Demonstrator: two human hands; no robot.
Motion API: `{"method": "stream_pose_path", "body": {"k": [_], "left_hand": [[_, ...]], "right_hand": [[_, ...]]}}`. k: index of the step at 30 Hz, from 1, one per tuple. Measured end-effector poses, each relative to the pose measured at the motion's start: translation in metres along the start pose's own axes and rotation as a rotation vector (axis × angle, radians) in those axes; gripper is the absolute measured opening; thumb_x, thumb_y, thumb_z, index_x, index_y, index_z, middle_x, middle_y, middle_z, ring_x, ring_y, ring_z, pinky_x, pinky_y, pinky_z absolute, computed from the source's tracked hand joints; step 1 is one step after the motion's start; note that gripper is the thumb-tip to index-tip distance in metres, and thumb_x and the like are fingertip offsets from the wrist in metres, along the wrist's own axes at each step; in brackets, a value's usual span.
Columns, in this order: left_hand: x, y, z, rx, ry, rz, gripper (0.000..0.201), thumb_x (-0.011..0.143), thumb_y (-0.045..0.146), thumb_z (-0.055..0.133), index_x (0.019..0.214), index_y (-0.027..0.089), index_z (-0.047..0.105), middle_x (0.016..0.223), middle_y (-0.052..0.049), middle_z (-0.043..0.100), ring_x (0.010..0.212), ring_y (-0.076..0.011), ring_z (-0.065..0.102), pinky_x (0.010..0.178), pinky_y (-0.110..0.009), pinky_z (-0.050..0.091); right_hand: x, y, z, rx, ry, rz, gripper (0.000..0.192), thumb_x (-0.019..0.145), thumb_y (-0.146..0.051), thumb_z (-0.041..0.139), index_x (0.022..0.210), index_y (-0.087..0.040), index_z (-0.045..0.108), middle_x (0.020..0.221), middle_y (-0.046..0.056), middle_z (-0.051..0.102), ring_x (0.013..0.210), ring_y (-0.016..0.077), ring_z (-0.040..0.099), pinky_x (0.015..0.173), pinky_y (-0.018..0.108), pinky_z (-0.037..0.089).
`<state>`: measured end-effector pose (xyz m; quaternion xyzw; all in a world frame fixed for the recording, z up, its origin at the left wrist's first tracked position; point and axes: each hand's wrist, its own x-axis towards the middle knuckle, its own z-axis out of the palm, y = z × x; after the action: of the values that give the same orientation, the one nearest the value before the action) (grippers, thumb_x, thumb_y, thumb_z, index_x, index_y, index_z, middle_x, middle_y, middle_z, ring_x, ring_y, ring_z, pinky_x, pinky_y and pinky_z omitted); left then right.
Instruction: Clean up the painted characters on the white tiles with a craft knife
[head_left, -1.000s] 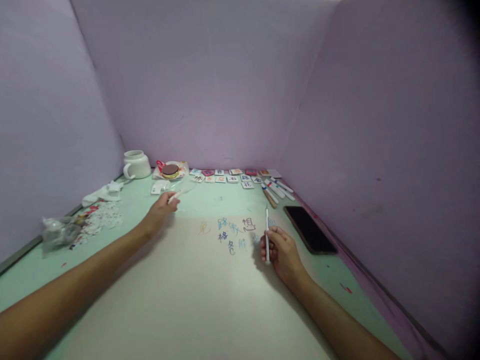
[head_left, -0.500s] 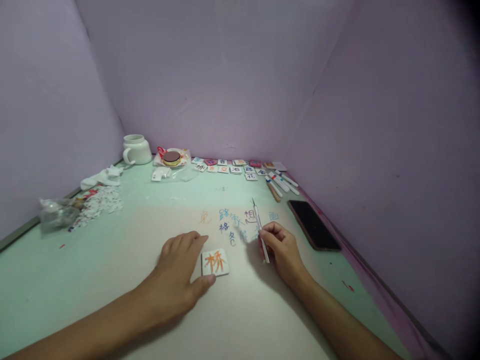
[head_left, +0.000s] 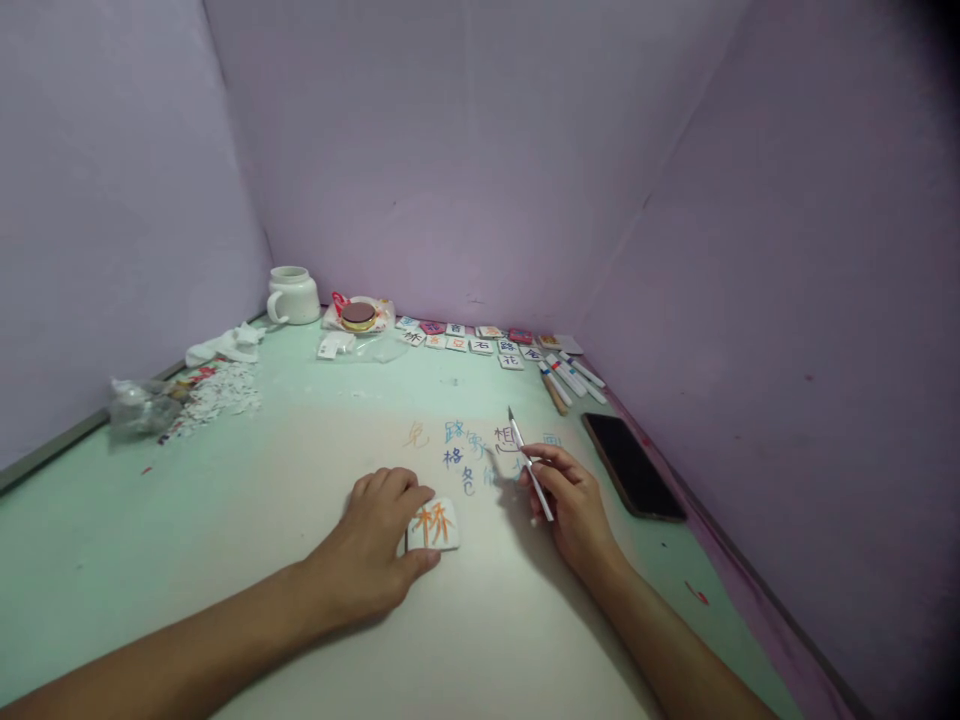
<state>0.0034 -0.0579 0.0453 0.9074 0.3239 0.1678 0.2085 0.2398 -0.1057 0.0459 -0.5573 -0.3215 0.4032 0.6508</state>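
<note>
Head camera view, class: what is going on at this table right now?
A person sits at a pale green table. The left hand rests on a white card bearing an orange character, thumb at its lower edge. The right hand holds a thin white pen, tip raised above coloured characters written on the tabletop. More cards and markers line the far wall; a dark phone lies to the right.

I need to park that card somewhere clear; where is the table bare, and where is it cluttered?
Bare: the near table between both forearms, and the stretch between the left hand with its card and the paper scraps. Crowded: the card row and markers at the back wall, the phone beside the right hand and its pen.
</note>
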Motion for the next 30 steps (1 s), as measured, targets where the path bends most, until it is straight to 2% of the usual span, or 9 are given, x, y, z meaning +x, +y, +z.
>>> {"method": "stream_pose_path", "body": {"k": [4,9,13,17,21,24,26,28,30], "left_hand": [[0.001,0.003,-0.002,-0.021,-0.007,-0.02,0.041,0.074,0.026,0.061,0.114,0.019,0.053,0.112,-0.009,0.051,0.107,-0.0285,0.044,0.098,-0.049,0.033],[-0.002,0.001,0.0,-0.029,0.035,-0.009,0.038,0.073,0.026,0.061,0.11,0.021,0.054,0.111,-0.009,0.053,0.105,-0.0284,0.046,0.097,-0.048,0.034],[-0.009,-0.004,0.011,-0.028,0.157,0.033,0.039,0.074,0.024,0.058,0.113,0.026,0.053,0.118,-0.007,0.053,0.108,-0.029,0.046,0.096,-0.046,0.037],[-0.01,-0.012,0.022,-0.005,0.296,0.061,0.046,0.071,0.019,0.059,0.115,0.03,0.05,0.121,-0.006,0.053,0.111,-0.0301,0.046,0.093,-0.046,0.038],[-0.008,-0.009,0.018,-0.003,0.244,0.056,0.044,0.07,0.02,0.058,0.113,0.029,0.052,0.118,-0.006,0.055,0.109,-0.0295,0.047,0.093,-0.046,0.039],[-0.005,-0.001,0.007,-0.029,0.12,0.013,0.038,0.07,0.023,0.06,0.108,0.025,0.055,0.113,-0.008,0.054,0.105,-0.0292,0.047,0.094,-0.049,0.037],[-0.003,0.004,0.001,-0.048,0.018,-0.04,0.036,0.072,0.023,0.062,0.108,0.022,0.057,0.11,-0.009,0.053,0.103,-0.0285,0.046,0.095,-0.05,0.036],[0.0,0.006,-0.004,-0.061,-0.007,-0.05,0.036,0.072,0.023,0.063,0.107,0.02,0.056,0.108,-0.009,0.052,0.102,-0.0279,0.045,0.095,-0.049,0.035],[0.001,0.007,-0.005,-0.065,-0.011,-0.046,0.036,0.072,0.024,0.064,0.107,0.02,0.056,0.106,-0.008,0.052,0.102,-0.0277,0.044,0.094,-0.049,0.034]], "right_hand": [[-0.002,-0.001,-0.003,0.035,-0.016,0.018,0.024,0.065,-0.032,0.066,0.084,-0.017,0.066,0.058,-0.001,0.063,0.043,0.0101,0.05,0.038,0.02,0.036],[-0.006,-0.002,-0.006,0.057,-0.092,-0.061,0.032,0.068,-0.035,0.062,0.094,-0.016,0.069,0.083,0.009,0.071,0.078,0.0214,0.064,0.061,0.03,0.049],[-0.009,0.004,-0.004,-0.081,-0.072,-0.253,0.034,0.059,-0.021,0.075,0.092,-0.021,0.066,0.076,0.001,0.066,0.071,0.0162,0.061,0.068,0.029,0.048],[-0.007,0.015,-0.002,-0.065,0.02,-0.382,0.025,0.065,-0.026,0.076,0.072,-0.021,0.053,0.065,-0.005,0.051,0.058,0.0101,0.05,0.055,0.021,0.042],[-0.013,0.014,-0.001,0.007,0.003,-0.463,0.029,0.084,-0.042,0.06,0.071,-0.022,0.046,0.06,-0.006,0.046,0.052,0.01,0.045,0.05,0.022,0.039],[-0.024,0.008,0.001,-0.002,-0.09,-0.479,0.029,0.089,-0.048,0.052,0.075,-0.022,0.051,0.062,-0.003,0.052,0.056,0.0118,0.05,0.054,0.024,0.043],[-0.03,0.004,0.003,-0.017,-0.188,-0.428,0.034,0.088,-0.055,0.047,0.097,-0.024,0.057,0.077,0.001,0.061,0.064,0.0149,0.057,0.059,0.028,0.047],[-0.036,0.003,0.005,-0.062,-0.278,-0.381,0.046,0.088,-0.06,0.042,0.115,-0.025,0.057,0.093,0.006,0.064,0.073,0.0182,0.061,0.067,0.034,0.051],[-0.041,0.003,0.008,-0.124,-0.333,-0.356,0.05,0.088,-0.06,0.042,0.118,-0.024,0.059,0.1,0.008,0.065,0.079,0.0199,0.062,0.074,0.037,0.051]]}}
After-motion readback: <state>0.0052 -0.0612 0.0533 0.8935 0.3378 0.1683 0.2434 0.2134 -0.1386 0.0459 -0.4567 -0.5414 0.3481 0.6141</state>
